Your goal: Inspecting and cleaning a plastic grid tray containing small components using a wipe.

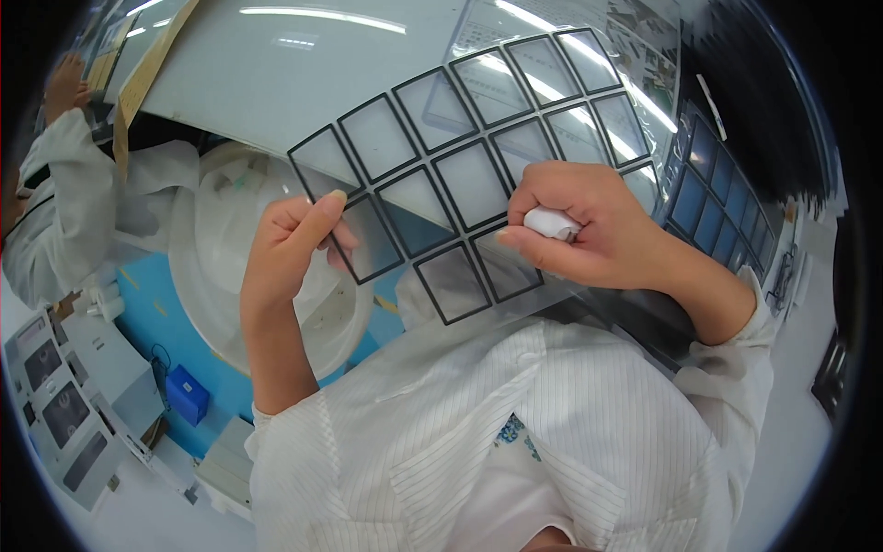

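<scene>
Wearing a striped white shirt [441,414]. With the left hand [283,244], pinching a clear black-gridded sheet [471,184] at its left edge, with thumb above and fingers beneath. With the right hand [593,228], clenching a crumpled white wad [552,223] within curled fingers, over the sheet; cannot tell whether touching it. Holding the rest slantwise beyond the fingers, over the white table [248,87].

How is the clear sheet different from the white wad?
The sheet is big and flat; the wad is small and bunched up. The sheet is see-through with black outlines; the wad is plain white. The left grip pinches the sheet's edge; the right grip curls around the wad. Both are held.
</scene>
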`<move>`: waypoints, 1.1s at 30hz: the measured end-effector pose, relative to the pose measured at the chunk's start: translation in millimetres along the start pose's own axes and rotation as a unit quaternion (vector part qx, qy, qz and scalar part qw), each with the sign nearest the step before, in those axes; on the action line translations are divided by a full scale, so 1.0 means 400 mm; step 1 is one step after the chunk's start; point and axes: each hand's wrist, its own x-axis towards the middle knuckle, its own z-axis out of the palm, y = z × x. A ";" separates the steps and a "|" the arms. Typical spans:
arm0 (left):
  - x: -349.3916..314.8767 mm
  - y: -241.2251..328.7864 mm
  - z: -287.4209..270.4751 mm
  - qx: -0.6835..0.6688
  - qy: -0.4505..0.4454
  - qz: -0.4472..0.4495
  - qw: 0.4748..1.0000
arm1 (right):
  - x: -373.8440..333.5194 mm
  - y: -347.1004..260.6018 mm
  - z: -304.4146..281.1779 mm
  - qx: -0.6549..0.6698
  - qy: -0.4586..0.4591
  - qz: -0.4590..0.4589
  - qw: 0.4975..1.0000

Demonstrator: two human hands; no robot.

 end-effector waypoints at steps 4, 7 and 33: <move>0.006 0.011 -0.001 -0.011 0.013 0.011 1.000 | 0.000 0.003 0.001 0.005 0.021 0.017 1.000; 0.005 0.025 -0.006 0.022 0.000 0.010 1.000 | -0.005 0.006 -0.007 -0.015 0.015 0.007 1.000; -0.019 0.035 0.011 0.030 0.053 0.027 0.998 | 0.004 -0.076 -0.103 -0.059 0.150 -0.047 0.986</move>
